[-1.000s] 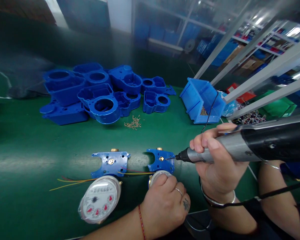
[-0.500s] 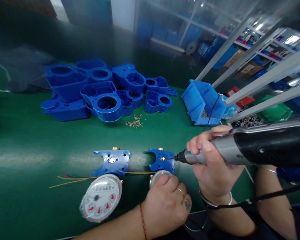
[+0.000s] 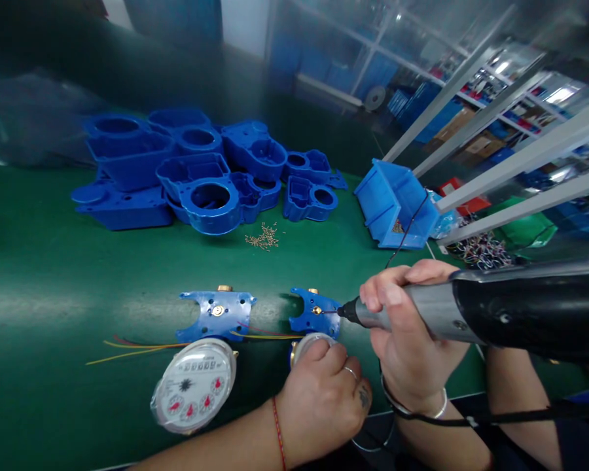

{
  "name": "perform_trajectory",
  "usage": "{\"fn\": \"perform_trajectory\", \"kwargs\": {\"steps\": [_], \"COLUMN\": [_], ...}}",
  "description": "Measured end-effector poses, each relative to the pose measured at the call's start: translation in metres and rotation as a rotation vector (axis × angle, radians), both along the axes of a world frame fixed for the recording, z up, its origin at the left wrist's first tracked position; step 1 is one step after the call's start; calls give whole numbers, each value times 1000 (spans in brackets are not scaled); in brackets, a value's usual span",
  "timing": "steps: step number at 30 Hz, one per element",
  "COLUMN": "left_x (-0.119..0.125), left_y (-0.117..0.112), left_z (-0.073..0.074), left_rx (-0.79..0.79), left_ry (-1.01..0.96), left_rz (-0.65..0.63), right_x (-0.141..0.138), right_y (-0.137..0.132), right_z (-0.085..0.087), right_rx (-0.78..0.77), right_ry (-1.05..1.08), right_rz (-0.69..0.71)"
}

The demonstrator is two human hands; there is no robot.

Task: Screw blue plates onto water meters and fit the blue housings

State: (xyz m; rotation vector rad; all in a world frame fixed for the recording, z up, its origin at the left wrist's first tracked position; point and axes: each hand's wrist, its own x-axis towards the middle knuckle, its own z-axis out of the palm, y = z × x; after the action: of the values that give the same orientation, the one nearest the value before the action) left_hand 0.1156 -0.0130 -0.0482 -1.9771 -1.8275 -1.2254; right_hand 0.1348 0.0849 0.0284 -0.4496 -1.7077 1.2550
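My right hand (image 3: 407, 340) is wrapped round an electric screwdriver (image 3: 471, 314), whose tip touches a brass screw on a small blue plate (image 3: 317, 313). Just below that plate sits a water meter (image 3: 310, 345), mostly hidden by my left hand (image 3: 324, 399), which is closed over it. To the left lies a second water meter (image 3: 194, 386) with a white dial, below another blue plate (image 3: 216, 314). Thin yellow and red wires (image 3: 137, 347) run from the meters across the green mat.
A heap of blue plastic housings (image 3: 201, 170) fills the back left. Loose brass screws (image 3: 264, 237) lie in front of it. A blue bin (image 3: 397, 203) stands at the right, beside metal rack bars (image 3: 520, 157) and bundles of wires (image 3: 481, 252).
The view has drifted slightly. The screwdriver stays on the same screw and my left hand stays on the meter; both shifted a little left in the frame.
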Motion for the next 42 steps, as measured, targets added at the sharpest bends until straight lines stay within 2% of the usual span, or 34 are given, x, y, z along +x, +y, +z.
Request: {"fn": "perform_trajectory", "kwargs": {"steps": [6, 11, 16, 20, 25, 32, 35, 37, 39, 42], "left_x": [1, 0, 1, 1, 0, 3, 2, -6, -18, -37], "left_y": [0, -1, -1, 0, 0, 0, -2, -5, -9, -11], "left_z": [0, 0, 0, 0, 0, -2, 5, 14, 23, 32], "left_rx": [-14, -19, -3, -10, -14, -11, -46, -60, -137, -461], "left_ry": [2, 0, -2, -2, 3, 13, -25, -72, -58, 79], "left_rz": [8, 5, 14, 12, 15, 29, 9, 38, 135, 315], "right_x": [-1, 1, 1, 2, 3, 4, 7, 9, 10, 9], "right_y": [-3, -3, -4, -4, -3, -1, 0, 1, 3, 8], "right_z": [-1, -2, -2, -2, -3, -6, -8, -8, -8, -6], "right_rx": [41, 40, 78, 55, 64, 54, 64, 72, 59, 3], "right_ry": [20, 39, -2, 15, 13, -2, 12, 28, 51, 99], "right_rz": [-43, -10, -59, 7, -28, -2, 86, 127, 149, 169]}}
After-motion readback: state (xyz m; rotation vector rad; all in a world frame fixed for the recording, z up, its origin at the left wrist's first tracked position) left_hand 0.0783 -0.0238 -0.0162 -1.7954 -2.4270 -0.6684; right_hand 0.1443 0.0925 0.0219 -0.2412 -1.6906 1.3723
